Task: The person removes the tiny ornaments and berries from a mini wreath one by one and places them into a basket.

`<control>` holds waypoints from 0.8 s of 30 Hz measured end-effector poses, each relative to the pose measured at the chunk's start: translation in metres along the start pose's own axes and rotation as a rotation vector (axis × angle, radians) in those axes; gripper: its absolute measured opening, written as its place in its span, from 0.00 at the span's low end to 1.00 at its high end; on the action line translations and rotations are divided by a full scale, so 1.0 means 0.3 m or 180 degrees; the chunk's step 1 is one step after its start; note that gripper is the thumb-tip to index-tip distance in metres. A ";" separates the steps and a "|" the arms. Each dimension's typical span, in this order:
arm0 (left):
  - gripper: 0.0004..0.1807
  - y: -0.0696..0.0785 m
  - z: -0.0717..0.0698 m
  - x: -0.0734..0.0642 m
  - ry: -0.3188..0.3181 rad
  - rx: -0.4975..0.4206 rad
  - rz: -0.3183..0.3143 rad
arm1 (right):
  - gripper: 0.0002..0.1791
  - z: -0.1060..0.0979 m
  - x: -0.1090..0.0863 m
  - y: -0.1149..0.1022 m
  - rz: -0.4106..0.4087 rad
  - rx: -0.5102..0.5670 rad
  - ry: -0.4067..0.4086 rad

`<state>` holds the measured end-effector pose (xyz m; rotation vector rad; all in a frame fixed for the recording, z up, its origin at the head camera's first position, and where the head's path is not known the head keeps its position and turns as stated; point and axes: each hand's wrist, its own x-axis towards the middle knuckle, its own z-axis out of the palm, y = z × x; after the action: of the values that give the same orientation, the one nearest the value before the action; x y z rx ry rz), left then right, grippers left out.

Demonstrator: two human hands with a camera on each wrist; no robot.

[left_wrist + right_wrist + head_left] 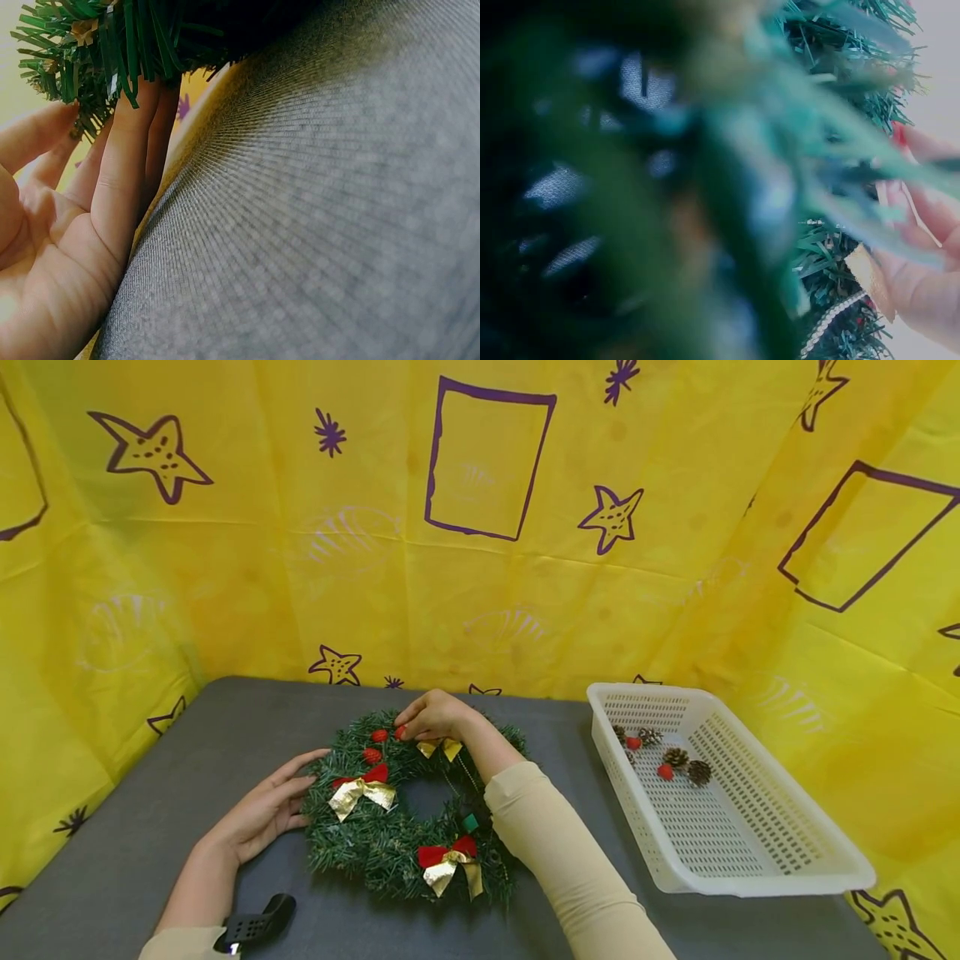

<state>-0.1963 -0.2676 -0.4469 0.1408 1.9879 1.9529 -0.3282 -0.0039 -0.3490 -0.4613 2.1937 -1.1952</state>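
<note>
A green artificial wreath (352, 843) lies on the dark table, trimmed with gold-and-red bows (363, 792) and two red berry-like ornaments (372, 755) on its upper left. My right hand (435, 717) pinches another red berry-like ornament (401, 732) against the top of the wreath, beside a gold bow (451, 749). In the right wrist view, blurred needles cover much of the scene, and only some fingers (930, 285) and a bit of red show. Along the wreath's left edge, my left hand (262, 810) touches the needles with mostly straight fingers (120, 172).
To the right stands a white perforated basket (750, 885) holding several pine cones (699, 772) and two red ornaments (665, 772). A black strap device (258, 922) sits at the left wrist. Yellow patterned cloth (480, 593) hangs around the table (247, 718).
</note>
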 end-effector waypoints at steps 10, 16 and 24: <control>0.33 0.000 -0.001 0.001 0.0010 0.0022 -0.0043 | 0.18 -0.017 -0.008 0.006 -0.0022 0.0265 0.0020; 0.33 0.000 -0.003 -0.001 0.0001 0.0015 -0.0017 | 0.20 -0.031 -0.016 0.009 -0.0097 0.0623 0.0044; 0.33 -0.003 -0.004 0.001 0.0024 0.0107 -0.0014 | 0.21 -0.073 -0.051 0.002 -0.0420 0.1060 0.0081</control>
<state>-0.1966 -0.2686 -0.4477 0.1375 2.0248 1.9208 -0.3307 0.0189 -0.3353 -0.4558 1.9560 -1.6096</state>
